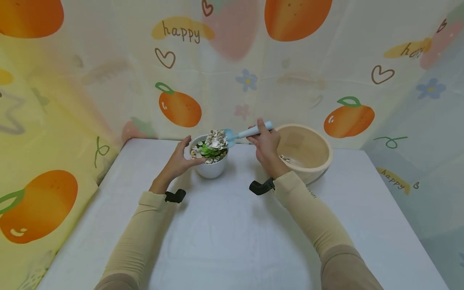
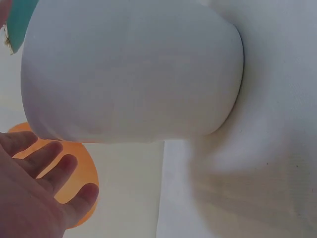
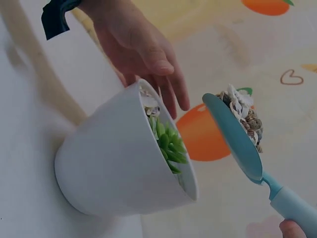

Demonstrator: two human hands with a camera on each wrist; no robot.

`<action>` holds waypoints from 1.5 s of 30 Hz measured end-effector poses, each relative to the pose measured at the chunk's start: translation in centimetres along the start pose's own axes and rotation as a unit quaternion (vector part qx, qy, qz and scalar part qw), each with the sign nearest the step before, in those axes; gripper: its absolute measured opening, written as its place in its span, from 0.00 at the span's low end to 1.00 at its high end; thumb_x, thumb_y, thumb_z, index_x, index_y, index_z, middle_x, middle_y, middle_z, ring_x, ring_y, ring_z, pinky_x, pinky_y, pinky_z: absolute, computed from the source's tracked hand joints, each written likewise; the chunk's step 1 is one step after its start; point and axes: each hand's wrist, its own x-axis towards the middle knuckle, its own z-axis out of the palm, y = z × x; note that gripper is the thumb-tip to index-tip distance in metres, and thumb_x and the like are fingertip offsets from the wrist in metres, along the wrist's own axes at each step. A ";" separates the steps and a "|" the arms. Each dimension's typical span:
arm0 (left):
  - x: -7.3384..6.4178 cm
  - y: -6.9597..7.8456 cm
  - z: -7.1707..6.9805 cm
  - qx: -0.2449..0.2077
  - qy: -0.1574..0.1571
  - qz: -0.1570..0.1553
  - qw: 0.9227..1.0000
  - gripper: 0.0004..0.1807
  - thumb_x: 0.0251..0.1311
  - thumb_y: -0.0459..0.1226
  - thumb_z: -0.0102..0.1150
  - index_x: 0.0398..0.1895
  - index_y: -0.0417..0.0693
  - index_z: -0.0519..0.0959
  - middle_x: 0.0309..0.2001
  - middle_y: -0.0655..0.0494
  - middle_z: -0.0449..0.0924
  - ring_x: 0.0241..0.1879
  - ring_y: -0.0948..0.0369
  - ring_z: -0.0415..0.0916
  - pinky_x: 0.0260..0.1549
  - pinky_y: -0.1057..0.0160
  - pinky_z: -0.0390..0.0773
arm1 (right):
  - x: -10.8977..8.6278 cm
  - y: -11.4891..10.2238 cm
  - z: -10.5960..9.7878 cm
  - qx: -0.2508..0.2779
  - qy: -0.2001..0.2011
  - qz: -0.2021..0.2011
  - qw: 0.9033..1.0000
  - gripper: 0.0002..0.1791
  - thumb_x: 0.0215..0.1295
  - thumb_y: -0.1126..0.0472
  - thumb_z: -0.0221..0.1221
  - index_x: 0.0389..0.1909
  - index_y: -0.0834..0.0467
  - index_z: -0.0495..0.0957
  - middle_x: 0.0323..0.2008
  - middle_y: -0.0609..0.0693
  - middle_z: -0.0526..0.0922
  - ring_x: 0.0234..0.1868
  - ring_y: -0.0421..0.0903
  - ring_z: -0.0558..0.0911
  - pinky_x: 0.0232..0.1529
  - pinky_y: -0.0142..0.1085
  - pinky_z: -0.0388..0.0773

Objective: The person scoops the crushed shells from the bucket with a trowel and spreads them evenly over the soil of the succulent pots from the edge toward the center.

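A white flowerpot (image 1: 211,170) stands upright on the table, with a green succulent (image 3: 170,144) and pale shell bits inside it. My left hand (image 1: 180,158) is spread at the pot's left side, thumb by the near rim and fingers stretched out beside the wall. My right hand (image 1: 267,144) grips the pale blue handle of a garden trowel (image 3: 237,144). The trowel's blade is above the pot's rim, heaped with small shells (image 1: 216,139), some of them spiral. In the left wrist view the pot's wall fills much of the picture, with the left fingers (image 2: 79,201) beside it.
A large beige bowl (image 1: 308,173) stands to the right, behind the right wrist, with a few shell bits at its bottom. White cloth covers the table (image 1: 217,241). A printed fabric backdrop (image 1: 224,88) rises right behind the table's far edge.
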 end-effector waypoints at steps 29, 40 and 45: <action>0.9 -1.7 0.7 0.011 -0.045 -0.024 0.999 0.64 0.49 0.50 0.73 0.79 0.51 0.36 0.79 0.47 0.36 0.78 0.46 0.36 0.72 0.36 0.45 | 0.2 2.2 1.6 -0.026 0.016 0.020 0.999 0.14 0.70 0.55 0.57 0.44 0.62 0.75 0.49 0.71 0.80 0.37 0.48 0.87 0.48 0.45 0.83; 1.4 -2.1 0.9 0.022 -0.044 -0.046 0.998 0.63 0.48 0.51 0.73 0.79 0.58 0.38 0.79 0.45 0.39 0.77 0.42 0.40 0.69 0.32 0.48 | 0.5 3.1 2.2 -0.047 0.014 0.013 0.999 0.16 0.70 0.54 0.57 0.47 0.64 0.76 0.50 0.71 0.80 0.36 0.46 0.86 0.47 0.43 0.83; 1.4 -2.0 0.9 0.030 -0.037 -0.045 0.998 0.63 0.47 0.52 0.73 0.79 0.58 0.39 0.78 0.42 0.41 0.76 0.42 0.42 0.69 0.33 0.49 | 0.5 3.3 2.3 -0.048 0.011 0.002 0.999 0.17 0.70 0.55 0.57 0.50 0.65 0.76 0.49 0.71 0.81 0.31 0.43 0.85 0.47 0.43 0.83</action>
